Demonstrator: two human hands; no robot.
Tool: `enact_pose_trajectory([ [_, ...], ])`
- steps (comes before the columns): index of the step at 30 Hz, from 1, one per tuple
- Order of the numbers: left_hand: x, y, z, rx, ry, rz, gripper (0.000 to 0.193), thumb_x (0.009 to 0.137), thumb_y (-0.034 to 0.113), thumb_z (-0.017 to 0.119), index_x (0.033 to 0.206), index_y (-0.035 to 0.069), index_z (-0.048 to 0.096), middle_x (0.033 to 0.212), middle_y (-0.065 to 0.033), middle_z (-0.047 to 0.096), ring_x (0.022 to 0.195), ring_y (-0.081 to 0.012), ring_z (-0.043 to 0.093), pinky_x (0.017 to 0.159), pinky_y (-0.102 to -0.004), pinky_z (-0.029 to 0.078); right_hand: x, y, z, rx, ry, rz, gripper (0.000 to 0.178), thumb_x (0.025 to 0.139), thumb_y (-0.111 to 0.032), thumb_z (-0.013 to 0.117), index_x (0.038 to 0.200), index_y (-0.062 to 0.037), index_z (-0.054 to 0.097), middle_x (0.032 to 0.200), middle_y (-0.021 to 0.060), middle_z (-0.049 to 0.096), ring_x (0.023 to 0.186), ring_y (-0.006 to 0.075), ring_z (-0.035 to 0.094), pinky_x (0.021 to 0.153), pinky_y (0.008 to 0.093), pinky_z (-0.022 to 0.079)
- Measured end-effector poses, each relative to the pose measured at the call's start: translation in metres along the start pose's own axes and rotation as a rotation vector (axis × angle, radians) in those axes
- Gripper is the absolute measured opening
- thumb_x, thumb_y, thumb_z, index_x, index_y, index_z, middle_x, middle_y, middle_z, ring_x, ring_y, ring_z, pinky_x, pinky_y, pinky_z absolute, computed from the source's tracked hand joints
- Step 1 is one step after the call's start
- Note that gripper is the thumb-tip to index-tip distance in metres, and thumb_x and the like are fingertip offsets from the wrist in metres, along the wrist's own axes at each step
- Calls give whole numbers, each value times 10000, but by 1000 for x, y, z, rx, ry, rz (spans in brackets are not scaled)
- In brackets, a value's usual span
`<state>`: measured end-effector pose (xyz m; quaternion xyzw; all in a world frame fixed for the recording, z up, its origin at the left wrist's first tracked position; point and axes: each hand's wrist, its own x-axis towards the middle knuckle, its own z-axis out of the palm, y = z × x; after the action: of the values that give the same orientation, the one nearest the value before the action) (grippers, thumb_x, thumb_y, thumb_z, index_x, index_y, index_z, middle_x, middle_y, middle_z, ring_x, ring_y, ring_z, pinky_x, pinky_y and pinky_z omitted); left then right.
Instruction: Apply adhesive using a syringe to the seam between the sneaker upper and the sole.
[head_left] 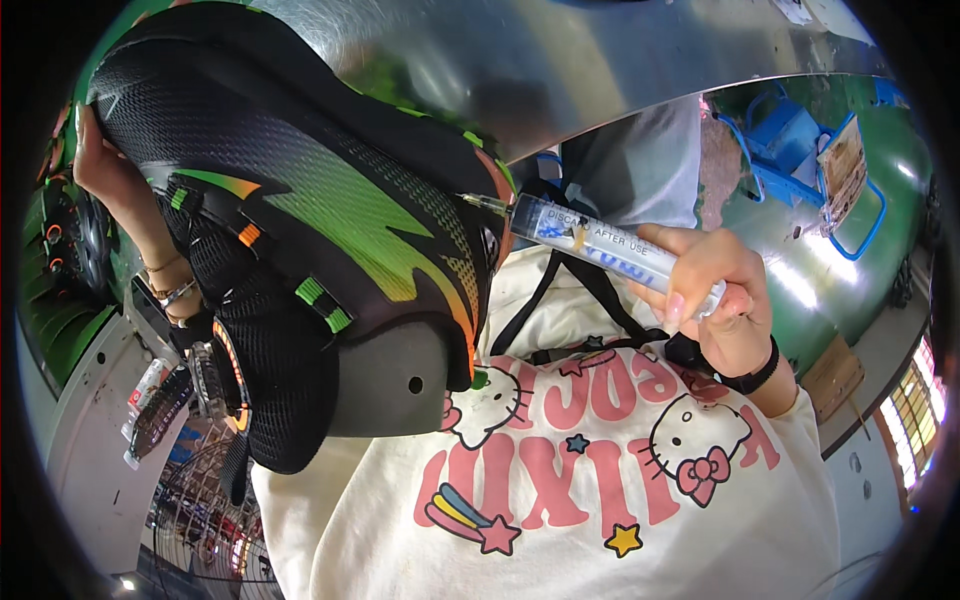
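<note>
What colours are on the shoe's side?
The shoe has a black side with a jagged green and orange flash, best seen in the head view.

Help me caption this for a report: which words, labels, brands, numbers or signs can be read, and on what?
Syringe in the right hand: dark capitals on the barrel, readable, wording not copied; blue marks, unclear.
Sweatshirt: big pink letters, partly hidden, wording not copied.
Shoe: small pale mark, too small to read.
Red-and-white item at left: any print too small to read.
</note>
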<state>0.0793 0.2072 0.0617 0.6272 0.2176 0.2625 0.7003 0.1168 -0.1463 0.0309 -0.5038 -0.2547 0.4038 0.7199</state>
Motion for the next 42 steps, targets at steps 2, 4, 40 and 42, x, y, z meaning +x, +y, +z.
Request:
enact_pose_trajectory([
  [2, 1, 0, -3, 3, 0, 4, 561, 829, 368, 401, 1228, -27, 383, 1182, -202, 466, 1047, -311, 488, 901, -413, 397, -2, -1, 1, 15, 12, 49, 443, 895, -430, 398, 856, -9, 528, 714, 93, 555, 571, 141, 437, 549, 274, 340],
  [4, -3, 1, -6, 8, 5, 7, 548, 834, 358, 405, 1225, -25, 388, 1174, -197, 473, 1039, -303, 494, 896, -406, 402, -5, -5, 0, 31, 31, 132, 437, 862, -481, 426, 817, -51, 494, 716, 97, 500, 578, 139, 422, 564, 272, 346],
  [40, -173, -8, -91, -272, 393, -279, 379, 926, 263, 404, 1210, 12, 431, 1167, -104, 522, 1026, -195, 526, 894, -355, 429, 76, -23, -80, -527, 408, -329, 296, 937, -278, 396, 1001, -36, 555, 637, -10, 455, 580, 45, 401, 543, 187, 314],
  [42, -208, 2, -82, -286, 369, -485, 412, 907, 263, 430, 1218, -6, 410, 1185, -107, 506, 1039, -209, 523, 909, -362, 421, 78, -25, -80, -436, 422, -233, 298, 939, -283, 394, 989, -47, 569, 609, -17, 450, 563, 42, 399, 532, 183, 304],
])
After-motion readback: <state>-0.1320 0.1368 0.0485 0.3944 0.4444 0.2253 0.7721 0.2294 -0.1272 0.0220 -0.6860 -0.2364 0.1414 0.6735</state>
